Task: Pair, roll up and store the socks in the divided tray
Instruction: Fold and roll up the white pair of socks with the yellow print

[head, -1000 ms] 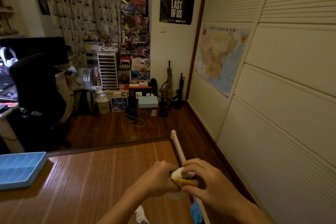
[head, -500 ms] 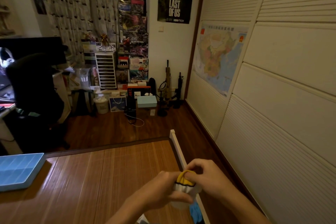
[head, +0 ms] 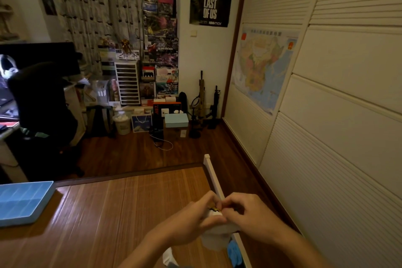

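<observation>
A rolled white sock bundle (head: 214, 236) with a yellow cuff sits between both hands above the bamboo mat's right edge. My left hand (head: 191, 222) grips it from the left and my right hand (head: 245, 213) grips it from the right, fingertips meeting over the yellow cuff. Most of the bundle is hidden by the hands. The blue divided tray (head: 24, 200) lies at the mat's far left. A blue sock (head: 233, 251) and a white sock (head: 169, 257) lie below the hands near the frame's bottom.
The bamboo mat (head: 108, 213) covers a platform with a white rail (head: 212, 172) along its right side. A louvred wardrobe wall (head: 326, 137) stands close on the right. A black chair (head: 41, 104), desk and stacked boxes fill the far room.
Both hands have closed tighter over the bundle. The yellow cuff, plainly visible half a second ago, is now almost covered by the fingertips. The tray has not moved.
</observation>
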{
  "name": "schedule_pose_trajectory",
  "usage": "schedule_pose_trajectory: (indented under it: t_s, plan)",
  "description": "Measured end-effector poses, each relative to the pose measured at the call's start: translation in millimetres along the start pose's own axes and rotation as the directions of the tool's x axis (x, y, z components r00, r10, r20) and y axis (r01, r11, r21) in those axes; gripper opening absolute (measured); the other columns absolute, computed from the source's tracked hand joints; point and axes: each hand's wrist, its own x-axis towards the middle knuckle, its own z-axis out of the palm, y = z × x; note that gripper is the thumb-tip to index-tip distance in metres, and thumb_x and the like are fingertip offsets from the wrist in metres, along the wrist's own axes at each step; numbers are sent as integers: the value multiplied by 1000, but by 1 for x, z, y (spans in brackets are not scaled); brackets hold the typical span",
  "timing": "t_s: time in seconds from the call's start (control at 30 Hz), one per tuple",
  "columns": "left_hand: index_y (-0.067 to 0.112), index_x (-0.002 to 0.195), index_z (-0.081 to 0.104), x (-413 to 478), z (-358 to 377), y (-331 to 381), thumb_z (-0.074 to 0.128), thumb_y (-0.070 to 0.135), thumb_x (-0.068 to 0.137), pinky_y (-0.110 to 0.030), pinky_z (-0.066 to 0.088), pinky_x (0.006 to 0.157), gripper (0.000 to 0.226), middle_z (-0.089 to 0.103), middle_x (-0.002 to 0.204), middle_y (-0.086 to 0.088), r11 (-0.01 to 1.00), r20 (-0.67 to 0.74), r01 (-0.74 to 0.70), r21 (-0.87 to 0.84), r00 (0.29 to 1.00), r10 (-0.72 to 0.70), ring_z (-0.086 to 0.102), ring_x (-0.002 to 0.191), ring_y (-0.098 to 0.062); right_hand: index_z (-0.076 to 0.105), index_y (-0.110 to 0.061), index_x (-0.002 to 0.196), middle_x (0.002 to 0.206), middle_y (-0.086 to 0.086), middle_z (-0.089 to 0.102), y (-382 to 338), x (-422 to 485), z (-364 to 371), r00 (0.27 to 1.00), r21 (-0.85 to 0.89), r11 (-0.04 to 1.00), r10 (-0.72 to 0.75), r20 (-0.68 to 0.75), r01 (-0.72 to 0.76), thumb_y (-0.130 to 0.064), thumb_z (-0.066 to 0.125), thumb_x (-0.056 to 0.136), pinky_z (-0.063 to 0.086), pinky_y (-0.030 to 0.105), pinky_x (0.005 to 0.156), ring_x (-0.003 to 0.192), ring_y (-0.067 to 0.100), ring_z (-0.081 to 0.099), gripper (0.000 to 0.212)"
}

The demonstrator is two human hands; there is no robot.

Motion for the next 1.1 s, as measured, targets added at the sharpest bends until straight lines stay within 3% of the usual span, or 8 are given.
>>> schedule_pose_trajectory:
  t_s: [0.3,0.4,0.5,0.63,0.73,0.9,1.0,1.1]
  plan:
    - [49,114,41,1,-6,9,55,78,85,-26,50,69,44,61,111,-4,994,-13,75,-79,997,-76,60,84,-9,52,-40,126,114,-17,62,-6,-3,-12,943,-324,888,-281,177,326,-44,67,90,54,22,84,100,-3,59,40]
    - [45,130,37,-2,-10,14,57,63,93,-29,55,84,45,59,126,-5,985,32,134,-105,991,-131,64,101,-13,49,-32,134,120,-14,61,-8,-5,-8,908,-468,781,-389,153,414,-36,62,93,41,5,85,103,-10,50,43]
    - [34,147,36,-1,-19,21,72,50,88,-35,55,101,71,52,140,1,957,157,259,-128,958,-239,60,122,-19,65,-20,116,102,-8,71,-7,-8,-4,819,-650,566,-552,157,507,-45,52,92,54,13,77,89,1,65,37]
    - [19,135,56,5,-23,28,76,23,88,-26,54,88,51,64,127,-2,957,188,257,135,941,-280,63,108,-14,69,-25,104,86,-13,70,-7,-9,8,792,-769,405,-574,208,495,-46,65,90,51,15,64,72,0,61,26]
    - [12,119,64,11,-9,26,71,21,91,-29,55,81,29,70,113,-9,901,61,197,387,969,-238,68,94,-23,61,-25,113,97,-8,67,-10,-7,16,883,-754,540,-456,110,373,-37,63,95,51,19,72,81,4,60,22]
    - [16,134,51,26,23,26,64,27,98,-37,51,100,39,66,120,-4,593,-33,105,798,991,-132,64,106,-21,26,-27,148,131,-7,52,-6,1,27,995,-485,871,98,18,-77,-26,77,79,47,31,101,118,13,54,86]
    - [8,140,43,29,31,20,58,27,101,-45,37,113,46,63,127,-11,417,-2,13,909,1000,-28,61,116,-26,49,-33,129,115,-12,62,-4,8,21,959,-270,937,261,110,-223,-21,79,78,54,33,96,107,9,62,60]
    - [13,136,46,28,34,16,60,28,101,-39,44,104,41,62,123,-7,520,-62,94,849,995,-78,59,103,-20,61,-31,118,109,-10,68,1,12,24,970,-377,906,235,65,-194,-24,78,82,54,32,94,101,9,65,41]
